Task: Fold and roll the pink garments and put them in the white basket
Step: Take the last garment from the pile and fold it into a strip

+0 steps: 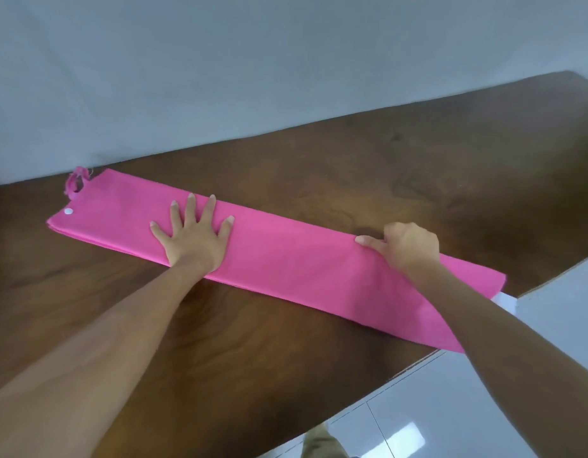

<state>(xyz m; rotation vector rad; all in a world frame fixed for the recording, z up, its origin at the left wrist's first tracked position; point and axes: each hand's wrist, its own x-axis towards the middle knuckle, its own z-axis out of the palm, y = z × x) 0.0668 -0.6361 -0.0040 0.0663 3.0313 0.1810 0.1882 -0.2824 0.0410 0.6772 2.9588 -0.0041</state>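
One pink garment (286,256) lies on the brown wooden surface (385,166), folded lengthwise into a long, narrow strip that runs from the far left to the right edge, where its end reaches the corner and may hang slightly past it. The left grip (193,236) is open, palm down and fingers spread, pressing flat on the strip to the left of its middle. The right grip (408,247) sits on the strip's far edge further right, its fingers curled and its index finger (368,242) stretched out along the cloth; whether it pinches the fabric or only presses on it cannot be told, as the thumb is hidden. A small white button (68,211) shows near the left end, and a pink loop (76,183) sticks out at the far left corner. By the look of it, the folding step is nearly done and the strip is being smoothed and squared. The next move is probably to roll the strip from one end, which calls for both grips to gather at that end, turn the first edge over tightly, and keep the sides level so that the roll does not skew. The white basket is not clearly in view, so the finished roll will have to be carried out of frame.
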